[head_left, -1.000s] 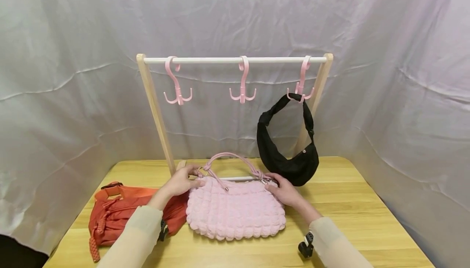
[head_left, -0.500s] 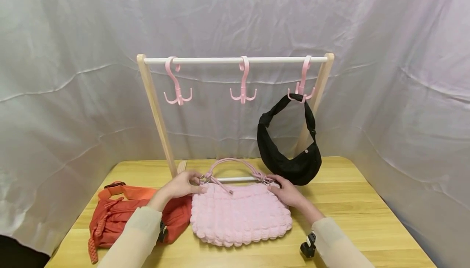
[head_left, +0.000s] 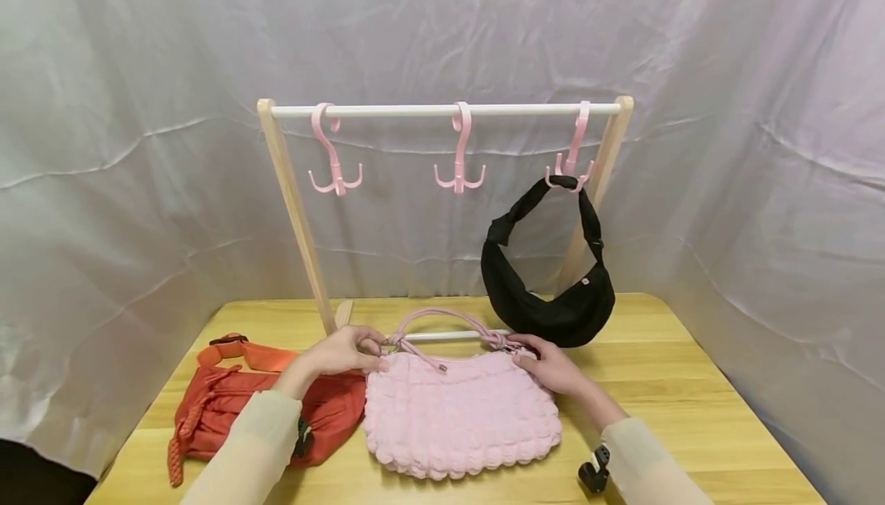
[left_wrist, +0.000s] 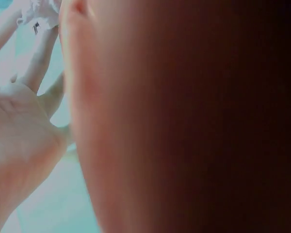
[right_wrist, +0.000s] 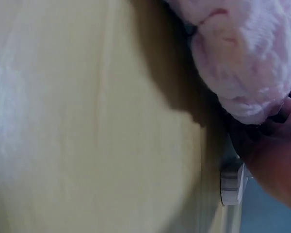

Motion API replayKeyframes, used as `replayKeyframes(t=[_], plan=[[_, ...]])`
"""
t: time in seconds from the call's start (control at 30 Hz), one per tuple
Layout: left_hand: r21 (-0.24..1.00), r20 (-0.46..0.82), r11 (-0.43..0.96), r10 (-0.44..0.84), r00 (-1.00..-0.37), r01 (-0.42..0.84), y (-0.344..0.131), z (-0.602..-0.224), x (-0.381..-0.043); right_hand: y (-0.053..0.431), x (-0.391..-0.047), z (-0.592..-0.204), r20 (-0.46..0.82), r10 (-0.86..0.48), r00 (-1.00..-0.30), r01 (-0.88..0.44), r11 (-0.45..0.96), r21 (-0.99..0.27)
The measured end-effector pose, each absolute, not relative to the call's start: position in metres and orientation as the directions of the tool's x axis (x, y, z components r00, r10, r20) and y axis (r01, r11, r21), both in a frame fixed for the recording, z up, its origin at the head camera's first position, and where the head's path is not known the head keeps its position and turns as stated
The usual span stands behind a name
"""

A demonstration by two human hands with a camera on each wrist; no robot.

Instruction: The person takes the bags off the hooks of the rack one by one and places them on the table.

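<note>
A pink puffy handbag (head_left: 463,413) stands at the middle of the table, its knotted strap (head_left: 442,314) arching up behind it. My left hand (head_left: 343,353) pinches its upper left corner, by the strap ring. At the upper right corner my right hand (head_left: 553,365) grips it, thumb in front and fingers behind. The left wrist view is mostly blocked by a dark blur; the left palm (left_wrist: 22,131) shows at its edge, with a scrap of the bag (left_wrist: 41,12) above. In the right wrist view the bag's end (right_wrist: 247,63) meets the right hand (right_wrist: 276,160).
Behind stands a wooden rack with a white rail (head_left: 394,111) and pink hooks, among them a left hook (head_left: 335,159) and a middle hook (head_left: 459,159). A black bag (head_left: 546,313) hangs from the right one. A red bag (head_left: 228,405) lies beneath my left forearm.
The pink handbag has shifted right and toward me, both hands keeping hold of its corners. The black bag has swung slightly to the right on its hook.
</note>
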State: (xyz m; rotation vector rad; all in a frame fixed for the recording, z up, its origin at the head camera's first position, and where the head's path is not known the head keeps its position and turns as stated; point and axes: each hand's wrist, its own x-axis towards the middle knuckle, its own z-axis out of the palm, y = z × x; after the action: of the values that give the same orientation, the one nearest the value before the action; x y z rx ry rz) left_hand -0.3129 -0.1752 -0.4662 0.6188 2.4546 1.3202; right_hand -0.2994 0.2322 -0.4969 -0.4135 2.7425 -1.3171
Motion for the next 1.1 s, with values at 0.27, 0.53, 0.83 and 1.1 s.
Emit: replayKeyframes(t=[0.27, 0.53, 0.83, 1.1], plan=[[0.721, 0.031, 0.606, 0.456, -0.890, 0.336, -0.168, -0.469, -0.314, 0.232, -0.301, -0.506, 0.082, -0.275, -0.958, -0.236, 0.592, -0.771], [0.663, 0.048, 0.634, 0.493, -0.868, 0.397, -0.166, -0.474, -0.316, 0.231, -0.298, -0.507, 0.126, -0.267, -0.955, -0.273, 0.637, -0.721], [0.667, 0.036, 0.635, 0.495, -0.868, 0.390, -0.167, -0.472, -0.313, 0.230, -0.290, -0.503, 0.115, -0.237, -0.965, -0.245, 0.652, -0.717], [0.702, 0.035, 0.611, 0.484, -0.874, 0.367, -0.164, -0.468, -0.307, 0.230, -0.279, -0.495, 0.135, -0.254, -0.958, -0.269, 0.621, -0.736]])
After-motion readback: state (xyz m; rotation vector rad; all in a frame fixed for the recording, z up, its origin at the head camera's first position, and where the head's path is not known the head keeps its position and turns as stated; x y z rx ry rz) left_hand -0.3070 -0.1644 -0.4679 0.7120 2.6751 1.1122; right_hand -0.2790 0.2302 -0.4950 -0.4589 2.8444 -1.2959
